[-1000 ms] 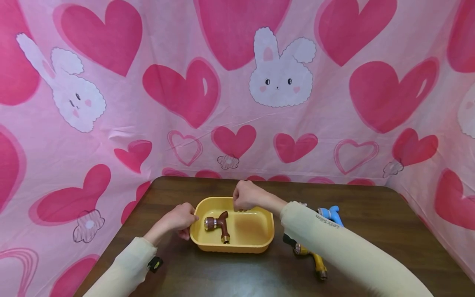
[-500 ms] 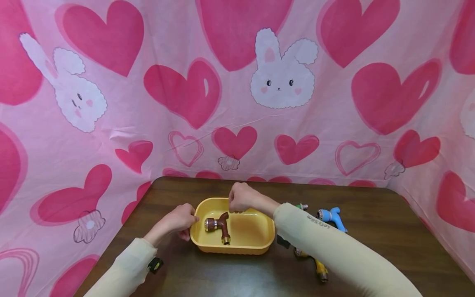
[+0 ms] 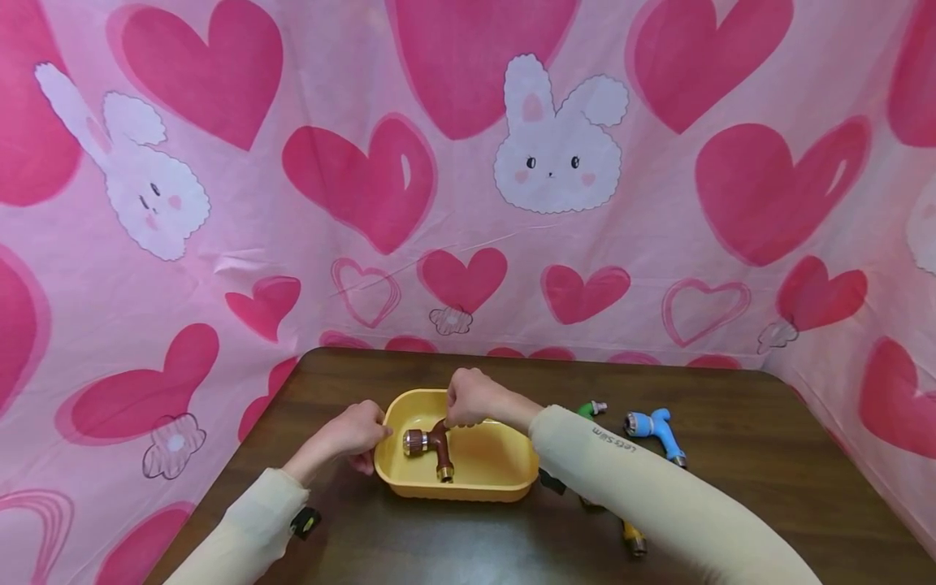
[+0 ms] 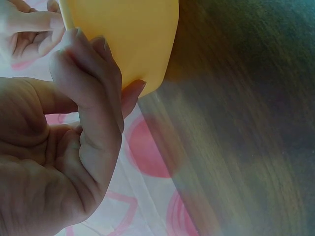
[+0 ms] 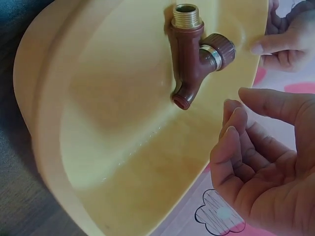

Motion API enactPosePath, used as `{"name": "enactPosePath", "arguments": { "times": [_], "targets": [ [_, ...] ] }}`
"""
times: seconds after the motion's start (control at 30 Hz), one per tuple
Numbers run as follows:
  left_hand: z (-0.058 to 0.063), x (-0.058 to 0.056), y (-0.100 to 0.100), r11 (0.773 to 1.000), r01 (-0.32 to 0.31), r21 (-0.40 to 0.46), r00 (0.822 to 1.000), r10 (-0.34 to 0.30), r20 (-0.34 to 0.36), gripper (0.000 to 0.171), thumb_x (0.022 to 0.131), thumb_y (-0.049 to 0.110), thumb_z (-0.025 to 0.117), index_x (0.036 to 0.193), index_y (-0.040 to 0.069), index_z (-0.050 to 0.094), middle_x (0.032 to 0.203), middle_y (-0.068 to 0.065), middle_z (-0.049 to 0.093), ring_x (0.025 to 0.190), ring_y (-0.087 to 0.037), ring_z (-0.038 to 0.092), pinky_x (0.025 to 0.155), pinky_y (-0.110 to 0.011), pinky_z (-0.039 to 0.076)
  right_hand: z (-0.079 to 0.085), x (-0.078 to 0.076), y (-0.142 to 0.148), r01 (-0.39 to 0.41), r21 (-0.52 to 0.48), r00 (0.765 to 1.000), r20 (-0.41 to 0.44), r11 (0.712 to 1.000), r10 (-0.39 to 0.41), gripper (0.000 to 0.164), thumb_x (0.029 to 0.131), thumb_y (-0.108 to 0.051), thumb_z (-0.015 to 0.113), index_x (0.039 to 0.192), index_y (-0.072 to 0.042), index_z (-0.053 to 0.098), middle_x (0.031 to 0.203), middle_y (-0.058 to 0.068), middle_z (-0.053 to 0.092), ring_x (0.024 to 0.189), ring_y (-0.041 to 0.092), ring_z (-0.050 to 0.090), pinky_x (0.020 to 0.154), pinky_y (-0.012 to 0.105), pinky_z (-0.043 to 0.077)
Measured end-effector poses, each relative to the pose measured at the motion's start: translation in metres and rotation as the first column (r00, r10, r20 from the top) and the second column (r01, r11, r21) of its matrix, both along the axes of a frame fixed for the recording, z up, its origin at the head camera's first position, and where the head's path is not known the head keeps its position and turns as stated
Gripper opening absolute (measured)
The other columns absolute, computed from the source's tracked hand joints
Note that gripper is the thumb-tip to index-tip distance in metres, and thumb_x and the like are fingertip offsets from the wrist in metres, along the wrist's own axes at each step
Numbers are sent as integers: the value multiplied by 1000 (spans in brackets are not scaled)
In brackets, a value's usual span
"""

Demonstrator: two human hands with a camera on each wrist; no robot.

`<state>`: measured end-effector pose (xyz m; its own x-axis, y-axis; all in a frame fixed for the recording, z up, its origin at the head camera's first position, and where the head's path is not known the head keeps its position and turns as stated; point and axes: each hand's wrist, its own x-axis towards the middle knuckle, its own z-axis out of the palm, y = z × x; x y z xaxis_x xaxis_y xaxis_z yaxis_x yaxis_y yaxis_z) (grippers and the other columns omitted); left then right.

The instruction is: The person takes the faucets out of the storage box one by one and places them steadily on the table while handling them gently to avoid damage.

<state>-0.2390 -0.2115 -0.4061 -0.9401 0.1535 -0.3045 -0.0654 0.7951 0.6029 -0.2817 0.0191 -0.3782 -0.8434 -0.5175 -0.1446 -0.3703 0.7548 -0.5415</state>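
Note:
A brown tap (image 3: 441,452) with a brass threaded end lies inside a yellow basin (image 3: 468,491). My left hand (image 3: 356,433) grips the basin's left side, thumb over the rim and fingers against the outer wall (image 4: 142,39). Over the basin's far side hangs my right hand (image 3: 475,398), its fingertips close to the tap's spout in the head view. From the right wrist, the brown tap (image 5: 189,64) shows apart from my right hand (image 5: 266,152), whose fingers are loosely bent with a gap to the thumb and nothing between them.
To the basin's right on the dark wooden table (image 3: 768,487) lie a blue tap (image 3: 658,431), a green tap (image 3: 588,409) and a yellow tap (image 3: 632,538). My right sleeve partly covers the green and yellow ones. A pink heart-patterned cloth (image 3: 468,203) hangs behind the table.
My right hand has moved left and slightly nearer over the basin, toward the brown tap's spout. More of the green tap shows from behind the sleeve. My left hand stays on the rim.

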Motion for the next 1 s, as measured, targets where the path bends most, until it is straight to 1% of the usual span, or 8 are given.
{"name": "enactPosePath", "arguments": {
  "times": [0.1, 0.23, 0.37, 0.47, 0.63, 0.73, 0.87, 1.0],
  "targets": [
    [1, 1, 0, 1000, 1, -1, 1000, -1, 3, 12, 104, 5, 63, 100, -5, 68, 63, -15, 64, 44, -19, 63, 46, -32, 59, -2, 0, -2, 0, 27, 1000, 1, 1000, 0, 22, 85, -11, 85, 67, -7, 74, 65, 7, 73, 52, 13, 60, 47, 22, 46],
    [2, 0, -1, 1000, 9, -1, 1000, -9, -1, 13, 104, 6, 63, 99, -5, 69, 62, -14, 63, 44, -18, 62, 46, -31, 58, -5, -1, -5, -7, 57, 1000, 1, 998, 7, 26, 85, -15, 87, 65, -9, 72, 63, 5, 71, 51, 12, 59, 47, 23, 46],
    [2, 0, -1, 1000, 9, 9, 1000, -9, -3, 14, 104, 5, 62, 99, -6, 68, 62, -14, 63, 44, -18, 63, 46, -32, 58, -10, -1, -7, -13, 82, 1000, -7, 997, 14, 25, 84, -19, 89, 68, -6, 76, 63, 5, 72, 53, 15, 64, 47, 22, 46],
    [1, 0, 0, 1000, 5, 11, 1000, -5, -1, 14, 105, 5, 62, 100, -6, 68, 63, -14, 64, 44, -18, 63, 46, -32, 58, -13, 0, -10, -22, 104, 1000, -7, 994, 23, 28, 84, -23, 91, 68, -6, 76, 65, 6, 73, 52, 15, 64, 46, 21, 46],
    [-1, -1, 1, 1000, 5, 12, 1000, -5, 2, 13, 105, 5, 62, 99, -6, 68, 62, -14, 64, 44, -18, 63, 46, -32, 58, -18, 3, -14, -13, 155, 1000, 4, 988, 13, 34, 83, -26, 93, 62, -9, 72, 62, 5, 72, 48, 10, 57, 46, 21, 43],
    [-1, -1, 1, 1000, 4, 15, 1000, -4, 1, 14, 104, 5, 62, 97, -5, 68, 61, -14, 64, 44, -18, 63, 46, -32, 58, -21, 5, -16, -21, 184, 1000, 4, 983, 21, 34, 83, -26, 93, 62, -8, 73, 59, 4, 70, 46, 9, 53, 44, 20, 41],
    [-1, -2, 0, 1000, 11, 9, 1000, -11, -8, 15, 104, 5, 62, 94, -4, 69, 61, -14, 63, 43, -18, 62, 45, -31, 58, -24, 8, -18, -33, 183, 999, 23, 983, 29, 33, 83, -23, 92, 62, -7, 72, 53, 1, 65, 45, 9, 50, 42, 20, 39],
    [-1, -2, -1, 1000, 18, 9, 1000, -17, -17, 16, 103, 5, 63, 91, -4, 69, 61, -14, 63, 43, -18, 62, 45, -31, 58, -28, 10, -20, -39, 169, 998, 52, 985, 31, 36, 82, -21, 92, 59, -10, 66, 48, -4, 55, 44, 8, 47, 41, 20, 37]
  ]
}}
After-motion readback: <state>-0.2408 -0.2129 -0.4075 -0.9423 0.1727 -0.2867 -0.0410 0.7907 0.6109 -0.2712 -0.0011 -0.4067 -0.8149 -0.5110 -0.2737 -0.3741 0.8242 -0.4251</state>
